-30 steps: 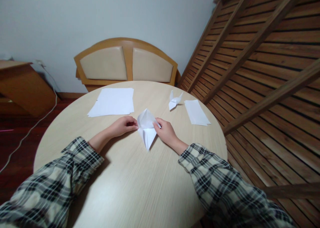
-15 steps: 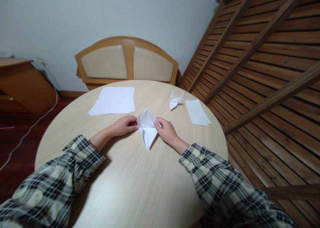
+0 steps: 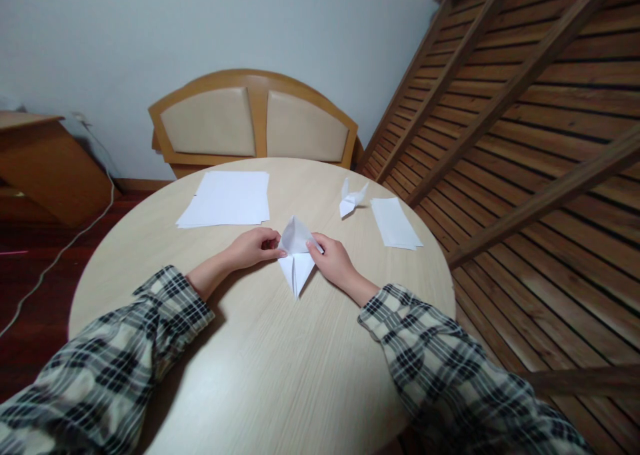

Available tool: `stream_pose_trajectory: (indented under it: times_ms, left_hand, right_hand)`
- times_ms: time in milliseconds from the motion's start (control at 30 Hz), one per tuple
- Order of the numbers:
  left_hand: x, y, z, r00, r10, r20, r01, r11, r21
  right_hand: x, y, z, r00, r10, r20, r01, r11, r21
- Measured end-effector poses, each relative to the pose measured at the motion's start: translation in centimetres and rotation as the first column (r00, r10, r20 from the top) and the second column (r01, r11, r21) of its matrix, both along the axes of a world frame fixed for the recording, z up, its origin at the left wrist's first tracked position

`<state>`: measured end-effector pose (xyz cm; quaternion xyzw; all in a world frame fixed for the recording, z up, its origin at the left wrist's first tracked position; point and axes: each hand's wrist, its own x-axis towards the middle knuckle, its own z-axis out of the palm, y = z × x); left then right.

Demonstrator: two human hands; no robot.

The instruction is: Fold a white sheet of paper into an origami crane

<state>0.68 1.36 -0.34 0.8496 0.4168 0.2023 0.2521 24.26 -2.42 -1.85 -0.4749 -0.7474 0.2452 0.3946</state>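
Note:
A partly folded sheet of white paper [image 3: 296, 268] is between my two hands over the middle of the table. Its lower half comes to a point toward me, with a crease or slit down the centre, and its upper flap stands up in a rounded peak. My left hand [image 3: 255, 247] pinches the left edge, the thumb lying on the front near the middle fold. On the other side, my right hand [image 3: 334, 260] grips the right edge, thumb in front and fingers behind. The fingertips behind the paper are hidden.
The round pale wooden table [image 3: 280, 375] carries a stack of white sheets [image 3: 227, 198] at the back left. A folded paper crane [image 3: 351, 199] and smaller paper pieces [image 3: 397, 223] lie at the back right. Beyond stands a padded headboard [image 3: 253, 118]; wooden slats [image 3: 540, 142] lean at right.
My left hand has shifted slightly right, its thumb now farther onto the paper. The upper flap's left side has drawn inward and looks narrower. My right hand stays nearly still.

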Motion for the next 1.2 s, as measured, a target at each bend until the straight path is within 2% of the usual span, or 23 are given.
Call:
stream_pose_trajectory:
  times_ms: [533,700,967,1100,1200]
  left_hand:
    - [1.0,-0.3,-0.1,0.993,0.118,-0.018,-0.118,0.992,-0.049]
    - [1.4,-0.6,-0.3,0.984,0.177,-0.027,-0.177,0.984,0.000]
    - [1.5,-0.7,-0.5,0.981,0.195,-0.020,-0.195,0.980,0.028]
    - [1.5,-0.6,-0.6,0.981,0.196,-0.013,-0.195,0.980,0.033]
    - [1.5,-0.5,-0.6,0.984,0.177,-0.008,-0.176,0.983,0.042]
  right_hand:
    - [0.0,0.1,0.0,1.000,0.016,-0.010,-0.016,1.000,-0.001]
    - [-0.1,0.1,0.2,1.000,0.011,-0.004,-0.011,1.000,-0.016]
    - [0.0,0.0,0.3,0.999,0.013,-0.046,-0.014,1.000,-0.025]
    - [0.0,1.0,1.9,0.992,0.074,-0.101,-0.076,0.997,-0.017]
    - [-0.3,2.1,4.2,0.974,0.217,-0.072,-0.219,0.975,-0.021]
